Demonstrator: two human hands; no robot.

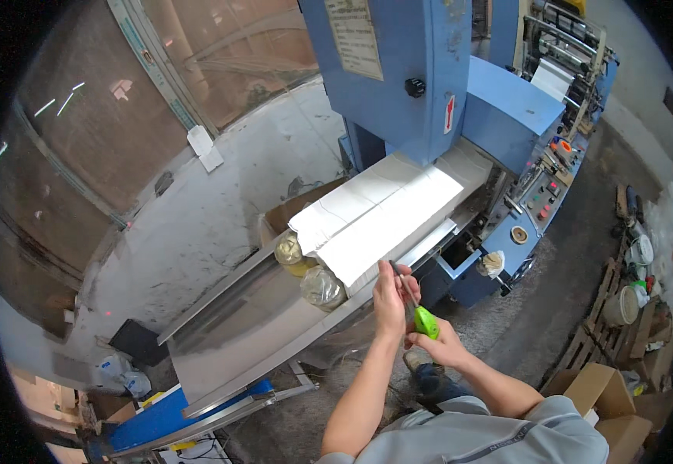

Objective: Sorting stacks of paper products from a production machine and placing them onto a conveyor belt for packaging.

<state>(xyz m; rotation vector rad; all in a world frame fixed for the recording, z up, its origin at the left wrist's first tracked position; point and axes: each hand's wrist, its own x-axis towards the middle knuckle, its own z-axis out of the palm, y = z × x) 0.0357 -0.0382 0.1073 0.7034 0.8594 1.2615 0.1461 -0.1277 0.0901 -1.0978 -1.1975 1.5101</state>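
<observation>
In front of my body, over the near edge of the metal chute, both hands are closed on one tool (425, 322) with a bright green handle and a slim dark shaft. My right hand (443, 346) grips the handle. Higher up, my left hand (392, 303) has its fingers round the shaft, near its dark tip; the exact kind of tool cannot be made out. Just beyond my hands, white sheets (387, 216) lie across the chute (228, 356). Two clear-wrapped bundles, one yellowish (294, 255) and one pale (322, 288), sit against the sheets' lower left edge.
A tall blue machine (398, 100) rises behind the sheets. Its control panel (541, 197) carries coloured buttons, and a tape roll (518, 235) lies nearby. Below the chute's lower end runs a blue conveyor belt (151, 421). Cardboard boxes (603, 390) and a wooden pallet (588, 340) stand at right.
</observation>
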